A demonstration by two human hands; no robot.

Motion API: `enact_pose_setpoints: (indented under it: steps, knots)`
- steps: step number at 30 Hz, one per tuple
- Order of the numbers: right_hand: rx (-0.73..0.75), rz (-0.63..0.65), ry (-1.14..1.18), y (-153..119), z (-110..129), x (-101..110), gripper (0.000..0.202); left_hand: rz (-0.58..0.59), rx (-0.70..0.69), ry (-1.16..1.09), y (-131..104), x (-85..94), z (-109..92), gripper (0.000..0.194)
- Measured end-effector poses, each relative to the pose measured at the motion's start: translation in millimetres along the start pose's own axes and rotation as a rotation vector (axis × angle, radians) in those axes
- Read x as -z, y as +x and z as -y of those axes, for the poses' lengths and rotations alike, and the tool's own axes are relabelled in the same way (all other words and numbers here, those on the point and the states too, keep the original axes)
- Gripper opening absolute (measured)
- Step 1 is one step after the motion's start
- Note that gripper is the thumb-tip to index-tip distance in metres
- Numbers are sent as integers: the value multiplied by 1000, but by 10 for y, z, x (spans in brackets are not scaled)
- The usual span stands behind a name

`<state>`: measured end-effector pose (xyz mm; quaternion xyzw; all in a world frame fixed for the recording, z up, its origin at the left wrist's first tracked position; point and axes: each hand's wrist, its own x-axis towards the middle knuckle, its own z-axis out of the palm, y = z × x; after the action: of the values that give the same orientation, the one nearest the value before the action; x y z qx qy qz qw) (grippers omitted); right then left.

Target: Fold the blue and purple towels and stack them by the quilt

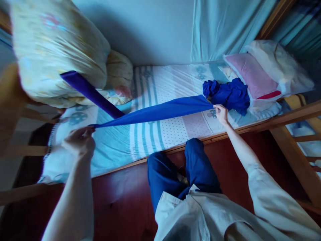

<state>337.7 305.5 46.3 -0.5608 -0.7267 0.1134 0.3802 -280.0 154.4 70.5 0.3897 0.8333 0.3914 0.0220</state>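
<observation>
A long blue garment (160,112) is stretched taut between my two hands above the bed. My left hand (81,140) pinches its narrow left end, and my right hand (221,113) pinches the right end with thumb and fingers. From the garment's left part a darker blue strip of fabric (92,93) slants up towards the big bundle, flat and loose. Just behind my right hand lies a crumpled heap of blue cloth (227,95); whether it joins the garment I cannot tell.
The bed (147,140) has a patterned turquoise and white sheet. A large floral bundle (60,50) leans at the left; a pink pillow (253,75) and a white bag-like bundle (278,63) lie right. A wooden rail (291,115) edges the bed. Curtains (225,30) hang behind.
</observation>
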Motion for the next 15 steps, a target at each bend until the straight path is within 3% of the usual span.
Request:
enact_pose_setpoints:
  steps: [4, 8, 12, 15]
  knots:
    - [-166, 122, 12, -305, -326, -459, 35, 172, 82, 151, -185, -349, 426, 26]
    - [-282, 289, -26, -691, -628, -788, 36, 315, 116, 309, -431, -653, 667, 25]
    - [-334, 412, -53, -1074, -836, -934, 35, 498, 92, 340, -692, -897, 778, 25]
    - [-361, 421, -62, -1274, -912, -962, 36, 606, -20, 360, -849, -982, 910, 30]
